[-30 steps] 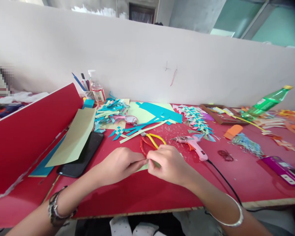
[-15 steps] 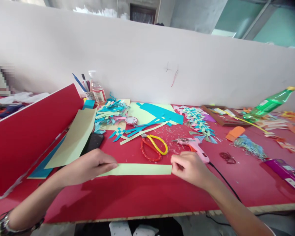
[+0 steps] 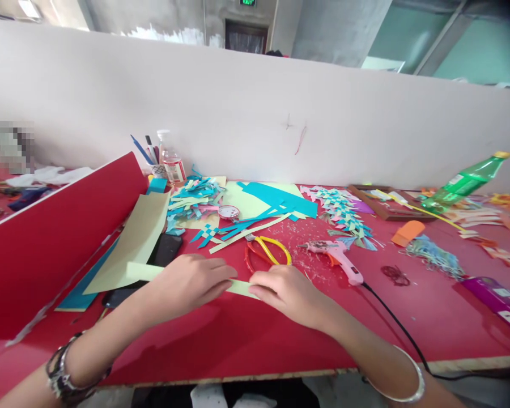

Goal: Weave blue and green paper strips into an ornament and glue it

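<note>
A pale green paper strip (image 3: 241,288) stretches between my two hands above the red table. My left hand (image 3: 195,279) is closed on it, and the strip's other end sticks out to the left behind that wrist. My right hand (image 3: 287,292) pinches the strip at the right, only a short span away from the left fingers. Just beyond my right hand lie scissors (image 3: 276,249) with one red and one yellow handle, partly covered by the hand. A pink glue gun (image 3: 338,255) rests to the right of them.
Blue and green paper strips (image 3: 195,198) are heaped at the back left, near a clear bottle (image 3: 173,161). A woven paper piece (image 3: 342,212) lies right of centre. Further right are a green bottle (image 3: 465,181) and a purple power strip (image 3: 495,300). A red panel (image 3: 68,243) stands at left.
My hands have come closer together along the paper strip, the right one moving left and the left one moving right. The glue gun's handle is now uncovered; the scissors are partly hidden.
</note>
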The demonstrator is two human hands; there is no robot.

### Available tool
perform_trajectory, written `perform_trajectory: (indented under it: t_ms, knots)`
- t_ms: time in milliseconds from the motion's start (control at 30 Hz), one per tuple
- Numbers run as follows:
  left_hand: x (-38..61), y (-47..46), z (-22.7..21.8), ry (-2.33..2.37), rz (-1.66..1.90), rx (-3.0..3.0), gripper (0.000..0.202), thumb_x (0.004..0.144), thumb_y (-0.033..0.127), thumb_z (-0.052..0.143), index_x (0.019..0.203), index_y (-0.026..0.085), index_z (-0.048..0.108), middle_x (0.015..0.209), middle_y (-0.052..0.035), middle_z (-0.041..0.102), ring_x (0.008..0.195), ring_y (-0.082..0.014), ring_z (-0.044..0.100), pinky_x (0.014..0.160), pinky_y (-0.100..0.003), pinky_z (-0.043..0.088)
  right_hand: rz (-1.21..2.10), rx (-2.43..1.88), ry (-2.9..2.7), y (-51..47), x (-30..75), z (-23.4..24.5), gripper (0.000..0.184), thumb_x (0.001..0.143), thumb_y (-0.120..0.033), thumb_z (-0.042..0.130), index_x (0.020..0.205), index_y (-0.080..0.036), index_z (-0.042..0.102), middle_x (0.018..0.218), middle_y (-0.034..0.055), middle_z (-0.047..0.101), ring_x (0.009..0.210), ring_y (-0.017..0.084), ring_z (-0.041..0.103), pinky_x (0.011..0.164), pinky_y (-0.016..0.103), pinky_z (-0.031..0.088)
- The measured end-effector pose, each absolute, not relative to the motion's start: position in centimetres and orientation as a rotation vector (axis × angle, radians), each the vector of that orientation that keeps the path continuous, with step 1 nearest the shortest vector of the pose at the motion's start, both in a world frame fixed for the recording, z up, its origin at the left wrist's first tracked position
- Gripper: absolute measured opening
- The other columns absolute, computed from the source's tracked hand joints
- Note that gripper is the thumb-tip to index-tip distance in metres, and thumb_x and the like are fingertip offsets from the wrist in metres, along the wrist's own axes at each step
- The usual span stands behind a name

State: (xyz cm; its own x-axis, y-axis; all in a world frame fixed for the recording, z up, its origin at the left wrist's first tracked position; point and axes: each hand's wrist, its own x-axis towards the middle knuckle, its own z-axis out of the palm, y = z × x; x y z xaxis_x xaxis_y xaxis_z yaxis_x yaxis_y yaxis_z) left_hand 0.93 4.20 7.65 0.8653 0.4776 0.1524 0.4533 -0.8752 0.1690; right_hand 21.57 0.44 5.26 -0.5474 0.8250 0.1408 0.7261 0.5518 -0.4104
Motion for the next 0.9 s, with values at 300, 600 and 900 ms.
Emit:
perform_trajectory:
  t_ms: [300,600,900]
  knots:
    - [1.5,4.4,6.2,0.533,0.447,3.312,0.027,0.085,0.011,0.028,0.062,0.017,0.041,0.05,0.0037,0.043,0.042,-0.0091,0.035,0.045,-0.024,0.024,0.778,-1.21,-2.345,0.7,21.7,6.2,0.026,0.086,-0.026,0.039,0.064,-0.016,0.05,0.054,-0.0046,0.043,0.05,0.006,0.039,0.05,0.019,0.025]
    - [-5.6,7.0,6.8,0.945,0.324,3.451,0.03,0.089,0.022,0.029,0.065,0.018,0.046,0.053,0.0027,0.048,0.048,-0.0103,0.042,0.051,-0.025,0.027,0.723,-1.384,-2.359,0.0,27.5,6.2,0.032,0.088,-0.033,0.035,0.063,-0.016,0.048,0.056,-0.0032,0.046,0.053,0.008,0.041,0.052,0.019,0.027]
    - [-0.3,4.3,8.0,0.931,0.654,3.228,0.036,0.083,0.04,0.041,0.108,0.015,0.049,0.1,-0.0087,0.058,0.091,-0.0195,0.051,0.08,-0.032,0.034,0.414,-1.206,-2.629,-0.2,25.2,6.4,0.032,0.089,-0.031,0.033,0.076,-0.02,0.06,0.065,0.0011,0.061,0.063,0.012,0.051,0.062,0.023,0.032]
